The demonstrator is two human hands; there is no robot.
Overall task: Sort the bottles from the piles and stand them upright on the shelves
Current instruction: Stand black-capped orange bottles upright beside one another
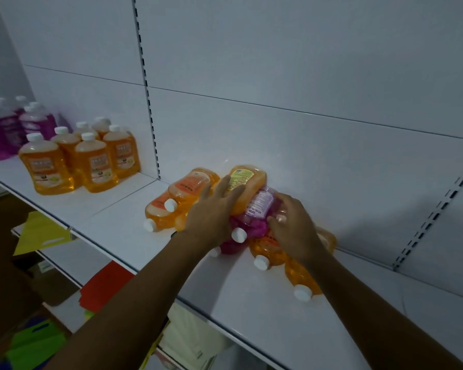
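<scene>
**A:** What are the fingers doing?

**B:** The left hand (pixel 211 212) is lying with its fingers spread and nearly straight across the top orange bottle (pixel 247 186) of the pile, pressing on it rather than wrapping it. The right hand (pixel 296 231) is curling its fingers down over the pink bottle (pixel 254 212) in the middle of the pile; the fingertips are bending round its side, so it appears to be gripping that bottle.

**A:** And where is the pile sitting?

**B:** It is lying on the white shelf (pixel 225 289), in the bay to the right of the slotted upright post (pixel 149 102). All its bottles are lying on their sides, white caps pointing toward the viewer. Two orange bottles (pixel 182 198) are resting at the left of the heap, one atop the other. Another pink bottle is lying under the first, partly hidden. Two more orange bottles (pixel 297 276) are lying at the right, under the right forearm.

**A:** Is anything standing upright?

**B:** Yes. In the bay to the left, a group of orange bottles (pixel 83 158) is standing upright in rows. Farther left, purple-pink bottles (pixel 16 124) are standing too, slightly blurred.

**A:** Anything below?

**B:** Coloured sheets, yellow (pixel 40 233), red (pixel 104 284) and green, are lying on lower shelves.
</scene>
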